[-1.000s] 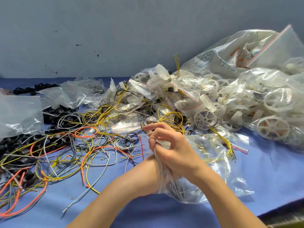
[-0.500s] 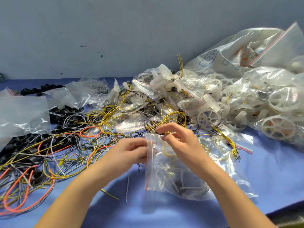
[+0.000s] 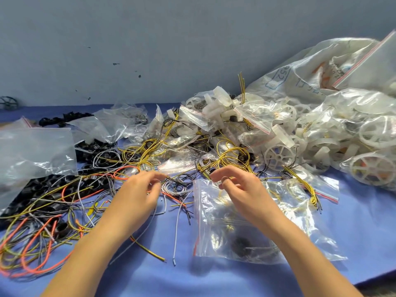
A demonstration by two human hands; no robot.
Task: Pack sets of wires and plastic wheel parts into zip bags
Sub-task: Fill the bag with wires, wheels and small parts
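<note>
The desk (image 3: 364,224), under a blue cover, is crowded. Loose wires (image 3: 38,236) in yellow, orange, grey and black sprawl over its left half, tangled among black rings (image 3: 49,185). A flat zip bag (image 3: 242,230) lies front centre. Filled bags (image 3: 263,116) of white wheels (image 3: 278,156) are heaped at the right, with a large sack (image 3: 300,78) behind them. A big clear bag (image 3: 32,155) lies far left.

A filled zip bag (image 3: 231,232) lies on the blue table (image 3: 214,279). The right hand (image 3: 242,189) hovers over its top edge, fingers loosely curled. The left hand (image 3: 139,191) hangs just left of it, above tangled wires (image 3: 177,186). Behind the bag, white plastic wheels (image 3: 278,156) pile up.
</note>
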